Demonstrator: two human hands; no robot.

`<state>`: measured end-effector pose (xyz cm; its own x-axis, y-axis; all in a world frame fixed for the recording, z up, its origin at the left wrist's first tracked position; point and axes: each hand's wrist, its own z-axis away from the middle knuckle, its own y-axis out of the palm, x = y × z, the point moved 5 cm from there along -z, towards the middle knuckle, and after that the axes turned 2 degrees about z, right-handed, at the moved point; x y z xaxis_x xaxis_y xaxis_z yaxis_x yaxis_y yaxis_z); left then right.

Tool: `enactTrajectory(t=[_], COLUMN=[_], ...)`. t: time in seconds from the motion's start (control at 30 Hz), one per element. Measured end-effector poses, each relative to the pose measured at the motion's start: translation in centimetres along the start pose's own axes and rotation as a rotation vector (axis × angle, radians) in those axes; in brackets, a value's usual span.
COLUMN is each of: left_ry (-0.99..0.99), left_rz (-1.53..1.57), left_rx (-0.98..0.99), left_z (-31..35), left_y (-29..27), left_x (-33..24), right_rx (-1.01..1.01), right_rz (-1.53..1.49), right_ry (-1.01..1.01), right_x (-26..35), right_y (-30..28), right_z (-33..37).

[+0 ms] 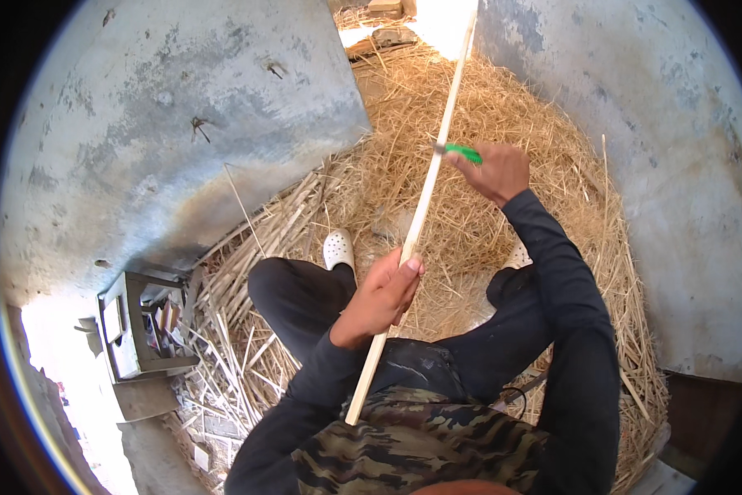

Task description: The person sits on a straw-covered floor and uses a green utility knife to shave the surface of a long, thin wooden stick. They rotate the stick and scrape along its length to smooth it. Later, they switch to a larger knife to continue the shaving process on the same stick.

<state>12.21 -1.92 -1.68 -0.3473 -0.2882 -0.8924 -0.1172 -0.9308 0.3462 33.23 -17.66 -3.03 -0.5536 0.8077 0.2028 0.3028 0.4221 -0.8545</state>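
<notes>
Pale strip (424, 198) slants from top centre to lower centre. Left hand (381, 290) wrapped round it mid-frame; right hand (503, 171) curled tight on green-handled tool (466, 153) against it. Likely scraping step; next stroke calls for steady hold, even angle.

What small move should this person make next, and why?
Perhaps a short, light stroke of the green-handled tool along the pale strip: the right hand has the tool's head at the strip, while the left hand grips it nearer the body.
</notes>
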Motion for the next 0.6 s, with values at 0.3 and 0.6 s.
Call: enactTrajectory(t=[0.3, 0.6], left_ry=[0.022, 0.042], left_rz=[0.043, 0.088], left_rx=[-0.025, -0.005], left_z=[0.8, 1.0], left_y=[-0.7, -0.7], left_x=[0.3, 1.0], right_rx=[-0.079, -0.204], right_rz=[-0.187, -0.109], right_ry=[-0.185, -0.290], right_x=[3.9, 4.2], right_y=[-0.8, -0.7], right_z=[1.4, 1.0])
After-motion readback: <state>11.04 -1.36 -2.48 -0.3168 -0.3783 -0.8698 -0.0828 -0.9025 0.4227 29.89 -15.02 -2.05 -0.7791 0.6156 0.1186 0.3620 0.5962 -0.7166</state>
